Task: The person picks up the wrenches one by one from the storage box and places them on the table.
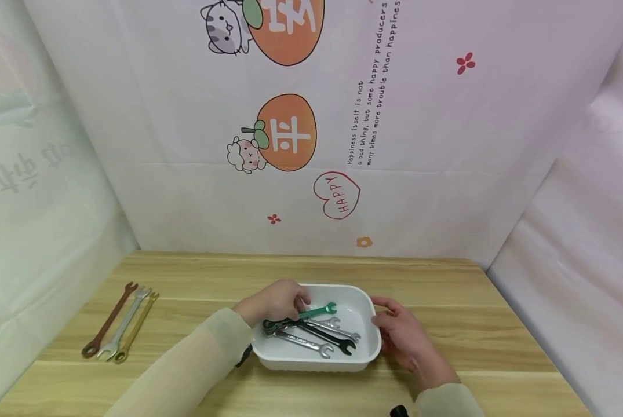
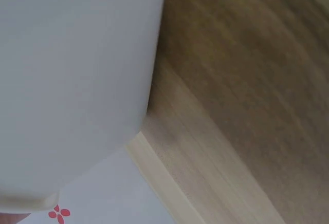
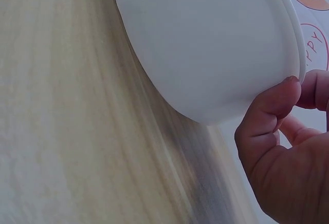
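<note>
My left hand (image 1: 274, 300) reaches over the left side of a white plastic tray (image 1: 367, 324), fingers curled at the handle of a green wrench (image 1: 319, 311). The hand partly covers that contact. Beneath the green wrench lie a black wrench (image 1: 325, 334) and several silver wrenches (image 1: 302, 341), their ends overlapping at the left. At the tray's right end my right hand (image 1: 402, 331) pinches the rim. In the right wrist view its thumb (image 3: 280, 98) presses on the outer wall. The left wrist view shows mostly the outside of the tray (image 2: 72, 80).
On the wooden table (image 1: 201, 289), well to the left, a reddish-brown wrench (image 1: 109, 320), a silver wrench (image 1: 125, 324) and a gold wrench (image 1: 137, 328) lie side by side, slanted alike. A printed white cloth (image 1: 421, 191) hangs behind the table, with more cloth on both sides.
</note>
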Demonstrator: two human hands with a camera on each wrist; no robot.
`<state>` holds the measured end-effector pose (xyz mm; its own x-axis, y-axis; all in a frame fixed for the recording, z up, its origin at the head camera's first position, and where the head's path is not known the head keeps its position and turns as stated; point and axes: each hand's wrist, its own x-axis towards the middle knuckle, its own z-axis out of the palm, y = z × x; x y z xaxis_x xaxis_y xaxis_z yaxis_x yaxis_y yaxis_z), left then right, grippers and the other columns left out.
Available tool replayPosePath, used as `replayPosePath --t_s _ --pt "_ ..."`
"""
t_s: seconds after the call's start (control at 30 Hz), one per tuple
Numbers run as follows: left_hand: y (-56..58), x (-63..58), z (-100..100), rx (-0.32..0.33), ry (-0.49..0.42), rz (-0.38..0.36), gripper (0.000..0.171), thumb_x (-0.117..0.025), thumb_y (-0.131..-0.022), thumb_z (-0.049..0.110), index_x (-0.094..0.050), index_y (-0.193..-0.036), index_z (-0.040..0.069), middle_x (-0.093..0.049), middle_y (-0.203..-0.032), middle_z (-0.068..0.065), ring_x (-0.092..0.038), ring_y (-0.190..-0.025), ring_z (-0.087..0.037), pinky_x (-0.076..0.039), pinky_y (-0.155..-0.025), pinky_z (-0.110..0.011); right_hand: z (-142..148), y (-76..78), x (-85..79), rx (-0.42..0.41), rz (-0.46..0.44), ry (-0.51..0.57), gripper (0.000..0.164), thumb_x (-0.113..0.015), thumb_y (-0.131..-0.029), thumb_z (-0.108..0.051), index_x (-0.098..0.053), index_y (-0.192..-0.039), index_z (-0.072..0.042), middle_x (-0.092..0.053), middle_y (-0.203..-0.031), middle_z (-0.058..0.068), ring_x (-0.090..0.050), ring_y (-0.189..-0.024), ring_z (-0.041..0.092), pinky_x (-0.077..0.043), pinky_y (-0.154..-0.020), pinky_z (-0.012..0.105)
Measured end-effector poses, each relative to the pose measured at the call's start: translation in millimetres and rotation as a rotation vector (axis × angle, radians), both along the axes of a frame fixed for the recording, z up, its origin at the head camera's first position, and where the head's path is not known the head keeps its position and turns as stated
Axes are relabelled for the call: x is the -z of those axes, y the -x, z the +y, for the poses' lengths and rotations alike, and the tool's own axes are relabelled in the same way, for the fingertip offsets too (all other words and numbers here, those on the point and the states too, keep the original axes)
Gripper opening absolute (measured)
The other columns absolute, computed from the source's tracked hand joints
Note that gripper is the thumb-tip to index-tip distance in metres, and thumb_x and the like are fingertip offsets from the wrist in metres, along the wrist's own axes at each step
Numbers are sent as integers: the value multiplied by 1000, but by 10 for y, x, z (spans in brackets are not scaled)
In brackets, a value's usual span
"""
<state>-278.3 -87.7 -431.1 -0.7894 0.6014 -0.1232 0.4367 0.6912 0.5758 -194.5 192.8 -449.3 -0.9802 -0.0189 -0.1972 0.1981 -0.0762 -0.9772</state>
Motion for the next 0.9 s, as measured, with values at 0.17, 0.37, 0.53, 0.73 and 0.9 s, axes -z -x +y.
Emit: replayPosePath --t_s 0.17,0.37,0.53,0.73,0.9 --pt "3 1 1 -14 -10 -13 39 -73 -77 -11 -73 -110 10 -67 -87 2 -59 -80 -10 -51 -78 -30 2 5 7 4 -3 -4 50 -57 -94 0 -48 -143 -4 -62 -98 13 -51 -68 18 -40 -50 24" --pt "-30 -16 -4 2 -29 -34 45 -63 -77 -15 -74 -111 11 -67 -89 -1 -58 -81 -12 -51 -78 -30 -2 19 20 15 -3 -6 49 -58 -93 1 -51 -141 -4 -61 -97 13 -52 -68 17 -41 -50 24" --pt "-55 -72 -18 20 -31 -32 53 -60 -76 -15 -71 -121 11 -65 -90 1 -57 -82 -13 -50 -77 -31 -2 26 39 26 -3 -22 47 -58 -91 2 -53 -138 -5 -63 -98 15 -50 -65 17 -40 -49 24" --pt "-70 -186 -36 8 -70 -70 53 -69 -82 -7 -68 -128 18 -63 -95 4 -58 -85 -16 -51 -75 -32 3 17 31 24 -1 -20 48 -57 -92 1 -52 -139 -5 -64 -99 15 -52 -68 18 -41 -50 24" --pt "-55 -219 -70 -45 -256 -224 53 -70 -84 -5 -65 -131 20 -62 -101 -4 -60 -88 -23 -56 -73 -36 -1 12 26 13 0 -22 48 -57 -92 1 -51 -140 -4 -63 -99 14 -52 -68 17 -41 -50 24"
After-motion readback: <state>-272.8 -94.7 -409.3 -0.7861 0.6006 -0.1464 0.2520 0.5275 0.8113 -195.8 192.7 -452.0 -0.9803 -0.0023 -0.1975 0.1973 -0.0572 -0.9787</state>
